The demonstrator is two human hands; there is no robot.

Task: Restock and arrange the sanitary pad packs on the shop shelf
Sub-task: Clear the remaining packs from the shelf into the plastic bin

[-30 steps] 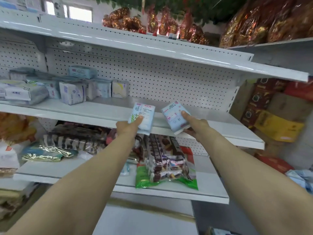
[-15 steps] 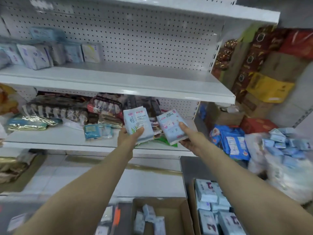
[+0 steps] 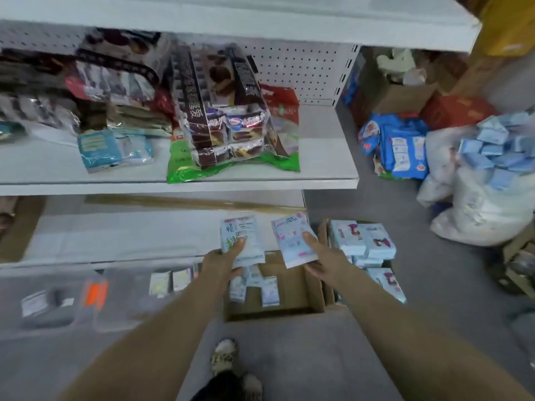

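Pad packs (image 3: 246, 230): flat, pale blue, printed

Dim, flat, even light, with only faint shadow beneath the shelf (image 3: 173, 185). Everything is smeared by motion blur, worst on the snack bags (image 3: 225, 111) and toward the shelf's left edge; its straight lines bow near the corners of the view

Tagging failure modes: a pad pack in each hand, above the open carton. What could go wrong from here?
1. The left hand and right hand hold the green-leaf pack and pink-print pack by the lower end only; either may slip into the cardboard box.
2. The prints differ, so the packs could get shelved mixed.
3. The box sits just ahead of the shoe: a possible trip.
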